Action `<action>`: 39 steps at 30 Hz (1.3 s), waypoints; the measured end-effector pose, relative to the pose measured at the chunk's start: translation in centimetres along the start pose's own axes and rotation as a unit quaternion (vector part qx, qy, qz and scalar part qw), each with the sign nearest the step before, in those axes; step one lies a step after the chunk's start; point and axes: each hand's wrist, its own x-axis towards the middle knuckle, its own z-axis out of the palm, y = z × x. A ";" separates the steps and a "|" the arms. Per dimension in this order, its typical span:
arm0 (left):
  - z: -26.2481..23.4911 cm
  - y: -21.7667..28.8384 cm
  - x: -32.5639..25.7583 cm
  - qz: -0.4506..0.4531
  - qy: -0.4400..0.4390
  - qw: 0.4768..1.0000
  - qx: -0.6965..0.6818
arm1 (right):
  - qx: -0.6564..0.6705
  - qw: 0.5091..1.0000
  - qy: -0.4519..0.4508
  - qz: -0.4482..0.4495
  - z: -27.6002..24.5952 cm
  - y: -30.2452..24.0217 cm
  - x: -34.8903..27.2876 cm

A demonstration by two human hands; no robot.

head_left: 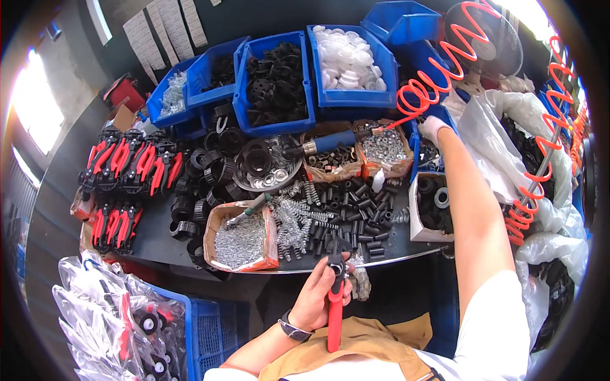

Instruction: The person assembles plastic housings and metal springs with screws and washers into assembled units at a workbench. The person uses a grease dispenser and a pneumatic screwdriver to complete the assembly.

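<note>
Close to my body, my left hand [316, 297] is closed around a black part with a red handle [335, 320]. The handle points down toward my apron, and the black head rises above the fingers. My right arm stretches far forward to a blue bin [414, 166] of small dark parts. At that bin's far end is my right hand [434, 129], in a white glove or finger covering; its fingertips are too small and hidden to read. A white-sided box [416, 219] of black rings and a carton of metal nuts [386, 152] are near that bin.
Black tubes [356, 213], springs [289, 222] and a carton of small metal pins [240, 244] cover the bench middle. Finished-looking red-handled assemblies [130, 162] stand left. Blue bins [274, 124] line the back. A coiled red hose [445, 70] leads to a blue air driver [333, 141].
</note>
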 end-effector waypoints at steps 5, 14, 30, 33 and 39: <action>0.7 1.0 0.6 -0.015 0.025 1.000 0.003 | 0.250 0.966 0.022 -0.064 -4.0 0.4 -9.7; 2.1 -1.8 1.0 0.074 0.032 0.991 0.108 | 0.701 0.650 -0.293 0.024 6.9 -2.5 -38.2; -0.9 -3.0 -2.2 0.343 0.066 0.713 0.608 | 0.602 0.740 -0.299 0.025 7.4 -1.4 -40.2; -1.1 -4.0 -2.3 0.256 0.071 0.847 0.460 | 0.625 0.730 -0.275 0.018 8.1 -1.5 -41.0; -1.0 -5.3 -2.4 0.210 0.073 0.922 0.317 | 0.603 0.763 -0.235 -0.005 8.1 -1.6 -41.9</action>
